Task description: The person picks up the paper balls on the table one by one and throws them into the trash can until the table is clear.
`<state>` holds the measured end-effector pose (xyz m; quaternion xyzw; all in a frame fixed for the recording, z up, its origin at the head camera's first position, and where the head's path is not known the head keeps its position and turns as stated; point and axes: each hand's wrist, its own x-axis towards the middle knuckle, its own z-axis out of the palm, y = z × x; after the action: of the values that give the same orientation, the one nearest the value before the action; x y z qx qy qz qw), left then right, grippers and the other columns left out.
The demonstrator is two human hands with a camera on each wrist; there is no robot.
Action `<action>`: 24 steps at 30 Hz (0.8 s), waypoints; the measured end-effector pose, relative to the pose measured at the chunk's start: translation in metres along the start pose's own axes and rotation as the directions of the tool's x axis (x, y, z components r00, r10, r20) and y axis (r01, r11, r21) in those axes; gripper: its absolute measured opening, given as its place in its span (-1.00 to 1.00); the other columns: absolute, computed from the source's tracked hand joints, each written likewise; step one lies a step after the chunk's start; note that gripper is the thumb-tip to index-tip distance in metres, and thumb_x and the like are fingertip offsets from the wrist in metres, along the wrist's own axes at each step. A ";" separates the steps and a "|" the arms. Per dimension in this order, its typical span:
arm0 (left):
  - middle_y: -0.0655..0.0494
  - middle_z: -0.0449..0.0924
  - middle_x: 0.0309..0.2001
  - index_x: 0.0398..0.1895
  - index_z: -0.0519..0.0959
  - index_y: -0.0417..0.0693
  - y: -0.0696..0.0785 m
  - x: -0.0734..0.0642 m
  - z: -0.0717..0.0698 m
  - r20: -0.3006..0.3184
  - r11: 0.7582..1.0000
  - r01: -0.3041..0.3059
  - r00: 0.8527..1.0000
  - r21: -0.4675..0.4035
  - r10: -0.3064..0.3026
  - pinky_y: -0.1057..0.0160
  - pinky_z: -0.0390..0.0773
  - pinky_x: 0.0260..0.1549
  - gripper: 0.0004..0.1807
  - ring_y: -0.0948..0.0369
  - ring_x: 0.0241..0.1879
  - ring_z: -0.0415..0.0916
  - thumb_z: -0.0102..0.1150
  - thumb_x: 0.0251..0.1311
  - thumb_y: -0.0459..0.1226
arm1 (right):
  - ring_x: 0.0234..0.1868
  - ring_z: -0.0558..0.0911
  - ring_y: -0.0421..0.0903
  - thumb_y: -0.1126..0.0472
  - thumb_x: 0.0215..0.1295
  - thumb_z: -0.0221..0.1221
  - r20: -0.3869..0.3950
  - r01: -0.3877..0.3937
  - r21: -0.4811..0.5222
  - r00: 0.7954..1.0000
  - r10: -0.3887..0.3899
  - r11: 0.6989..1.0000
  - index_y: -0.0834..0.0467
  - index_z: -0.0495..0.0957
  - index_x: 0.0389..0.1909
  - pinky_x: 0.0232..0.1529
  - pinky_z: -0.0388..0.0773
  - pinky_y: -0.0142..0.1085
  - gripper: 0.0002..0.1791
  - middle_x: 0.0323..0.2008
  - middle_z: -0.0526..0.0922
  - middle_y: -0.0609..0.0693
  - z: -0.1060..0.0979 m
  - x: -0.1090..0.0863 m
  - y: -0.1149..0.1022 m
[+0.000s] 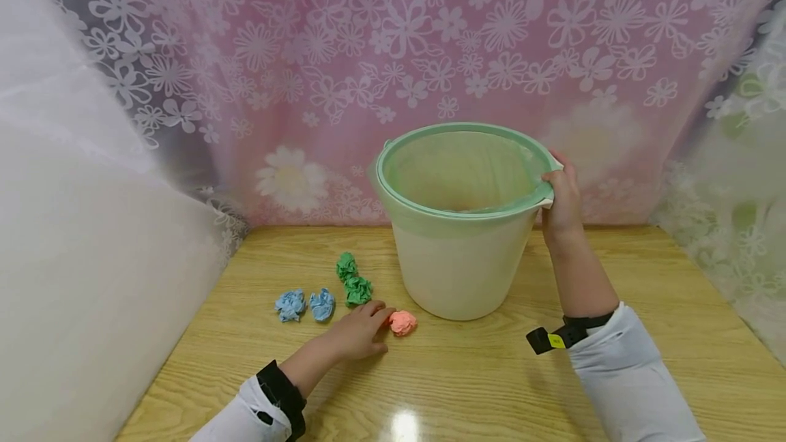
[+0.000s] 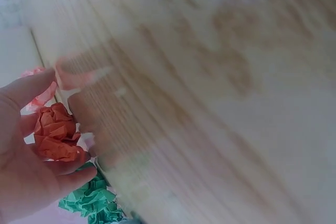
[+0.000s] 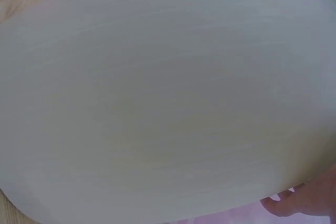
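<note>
My left hand (image 1: 356,331) is low over the table, its fingertips beside a pink crumpled paper ball (image 1: 402,323). In the left wrist view, a red crumpled paper ball (image 2: 55,135) lies between its spread thumb and fingers; a gap shows between thumb and ball. From the head view the hand hides this red ball. My right hand (image 1: 563,203) grips the rim of a pale bucket (image 1: 457,264) with a green edge, thumb on top and fingers outside. The bucket stands upright, and its bottom inside is mostly out of sight.
Left of the bucket lie two green crumpled paper balls (image 1: 358,290), touching or nearly so. Two blue ones (image 1: 290,305) sit farther left. A pink floral curtain (image 1: 344,101) hangs behind the wooden table (image 1: 467,387), with pale sheets at both sides.
</note>
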<state>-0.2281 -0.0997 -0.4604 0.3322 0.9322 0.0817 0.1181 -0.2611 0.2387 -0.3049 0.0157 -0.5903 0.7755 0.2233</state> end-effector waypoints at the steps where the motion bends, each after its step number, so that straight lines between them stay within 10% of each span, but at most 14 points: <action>1: -0.06 0.20 0.26 0.32 0.18 0.01 0.000 0.001 0.000 -0.006 1.000 -0.003 1.000 -0.002 0.003 -0.01 0.35 0.10 -0.31 -0.02 0.21 0.18 0.16 0.14 -0.05 | -0.19 0.36 -0.17 0.22 0.20 -0.22 0.001 0.002 -0.001 1.000 -0.002 1.000 0.14 0.05 0.31 -0.15 0.32 -0.41 -0.41 0.01 0.28 -0.05 0.000 0.000 0.000; 24: 0.01 0.40 -0.11 0.01 0.47 -0.01 -0.001 0.008 -0.001 -0.051 0.994 0.054 0.997 -0.095 -0.059 0.23 0.49 -0.27 -0.57 0.17 -0.20 0.40 0.28 0.03 -0.19 | -0.24 0.37 -0.18 0.23 0.19 -0.21 0.006 -0.007 0.029 1.000 0.007 1.000 0.15 0.06 0.31 -0.26 0.37 -0.46 -0.41 0.01 0.29 -0.05 -0.001 0.001 0.001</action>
<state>-0.2352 -0.0953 -0.4608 0.2973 0.9393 0.1308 0.1107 -0.2621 0.2392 -0.3059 0.0192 -0.5795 0.7848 0.2188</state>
